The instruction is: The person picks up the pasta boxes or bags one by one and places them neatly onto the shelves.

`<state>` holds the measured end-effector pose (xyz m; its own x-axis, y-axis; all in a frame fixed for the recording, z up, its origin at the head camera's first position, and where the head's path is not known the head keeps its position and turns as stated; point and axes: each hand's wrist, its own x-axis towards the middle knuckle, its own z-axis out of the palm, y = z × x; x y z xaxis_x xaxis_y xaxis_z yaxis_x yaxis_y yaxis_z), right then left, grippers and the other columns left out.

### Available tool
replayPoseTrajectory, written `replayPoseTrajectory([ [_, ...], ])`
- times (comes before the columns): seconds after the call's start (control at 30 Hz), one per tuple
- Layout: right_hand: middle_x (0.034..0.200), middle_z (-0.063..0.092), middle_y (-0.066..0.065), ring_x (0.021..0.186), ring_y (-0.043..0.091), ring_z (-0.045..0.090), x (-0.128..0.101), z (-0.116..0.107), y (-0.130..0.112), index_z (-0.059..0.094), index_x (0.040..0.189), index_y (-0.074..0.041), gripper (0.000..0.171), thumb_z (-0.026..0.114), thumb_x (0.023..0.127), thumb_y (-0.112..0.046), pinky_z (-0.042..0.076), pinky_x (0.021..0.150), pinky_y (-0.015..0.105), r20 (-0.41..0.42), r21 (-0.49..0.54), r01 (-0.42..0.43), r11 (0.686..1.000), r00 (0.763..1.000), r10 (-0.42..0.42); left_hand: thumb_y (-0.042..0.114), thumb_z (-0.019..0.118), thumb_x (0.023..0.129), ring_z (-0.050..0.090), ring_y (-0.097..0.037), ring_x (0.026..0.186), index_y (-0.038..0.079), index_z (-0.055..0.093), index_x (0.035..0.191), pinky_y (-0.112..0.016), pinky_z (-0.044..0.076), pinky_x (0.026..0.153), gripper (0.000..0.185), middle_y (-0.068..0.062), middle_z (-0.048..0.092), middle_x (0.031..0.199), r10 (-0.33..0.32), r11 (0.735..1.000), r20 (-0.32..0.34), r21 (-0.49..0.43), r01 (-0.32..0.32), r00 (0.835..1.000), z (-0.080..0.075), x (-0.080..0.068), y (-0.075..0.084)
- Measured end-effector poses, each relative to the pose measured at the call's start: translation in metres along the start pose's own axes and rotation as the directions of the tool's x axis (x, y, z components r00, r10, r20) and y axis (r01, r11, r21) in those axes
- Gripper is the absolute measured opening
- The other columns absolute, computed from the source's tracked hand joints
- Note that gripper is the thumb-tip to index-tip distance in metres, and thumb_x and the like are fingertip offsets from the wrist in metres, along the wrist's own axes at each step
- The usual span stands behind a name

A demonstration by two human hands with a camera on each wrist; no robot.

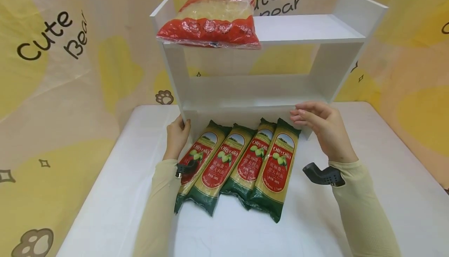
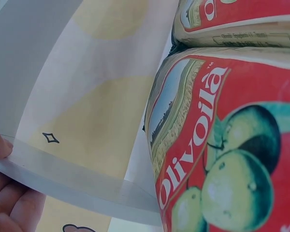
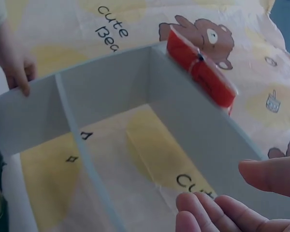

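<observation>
A white shelf unit (image 1: 245,89) stands at the back of the table. My left hand (image 1: 176,140) grips the edge of its left side panel (image 2: 72,188) low down, thumb on one face and fingers on the other in the left wrist view. My right hand (image 1: 327,130) is by the lower right of the shelf, fingers extended and holding nothing; the right wrist view shows its thumb (image 3: 270,176) apart from the fingers. Between the hands, several green, gold and red spaghetti packs (image 1: 278,163) lean side by side with their upper ends against the shelf's lower part.
On the left of the shelf's top board (image 1: 294,27) lies a red and clear plastic bag (image 1: 214,29) with pale yellow contents, its front overhanging the edge. The white tabletop (image 1: 112,171) extends on both sides. A patterned yellow cloth (image 1: 70,85) hangs behind.
</observation>
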<state>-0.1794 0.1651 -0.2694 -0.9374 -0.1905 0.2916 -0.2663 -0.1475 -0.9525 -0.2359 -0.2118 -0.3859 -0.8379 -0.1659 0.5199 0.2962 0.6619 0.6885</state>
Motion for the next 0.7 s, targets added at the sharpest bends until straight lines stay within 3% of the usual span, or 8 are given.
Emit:
replayPoseTrajectory([
  [0.23,0.097,0.068,0.01,0.088,0.019,0.067,-0.019,-0.024,0.016,0.063,0.105,0.0,0.014,0.054,0.094,-0.003,0.052,0.081,0.024,0.049,0.029,-0.068,0.997,0.997,0.067,0.002,0.056,0.09,0.067,-0.038,0.082,-0.01,0.063,0.099,-0.049,0.053,0.068,0.017,-0.029,0.066,0.094,-0.013,1.0,0.01,-0.026,0.013,1.0,0.001,0.001,-0.001],
  [0.5,0.095,0.07,0.007,0.085,0.018,0.068,-0.045,-0.047,0.043,0.064,0.104,-0.004,0.016,0.05,0.096,-0.001,0.052,0.08,0.025,0.012,0.098,-0.149,0.984,0.989,0.149,0.002,0.055,0.09,0.066,-0.038,0.076,-0.01,0.063,0.095,-0.05,0.052,0.063,0.015,-0.029,0.067,0.09,0.007,1.0,0.005,-0.023,-0.007,1.0,0.0,0.002,-0.001],
  [0.7,0.096,0.07,0.005,0.086,0.016,0.068,-0.057,-0.054,0.059,0.063,0.104,-0.006,0.014,0.052,0.096,-0.007,0.052,0.079,0.024,-0.009,0.025,-0.239,0.971,0.971,0.239,0.003,0.055,0.091,0.066,-0.038,0.078,-0.01,0.063,0.098,-0.049,0.052,0.064,0.017,-0.029,0.066,0.092,-0.009,1.0,0.016,-0.025,0.009,1.0,0.001,0.002,-0.002],
])
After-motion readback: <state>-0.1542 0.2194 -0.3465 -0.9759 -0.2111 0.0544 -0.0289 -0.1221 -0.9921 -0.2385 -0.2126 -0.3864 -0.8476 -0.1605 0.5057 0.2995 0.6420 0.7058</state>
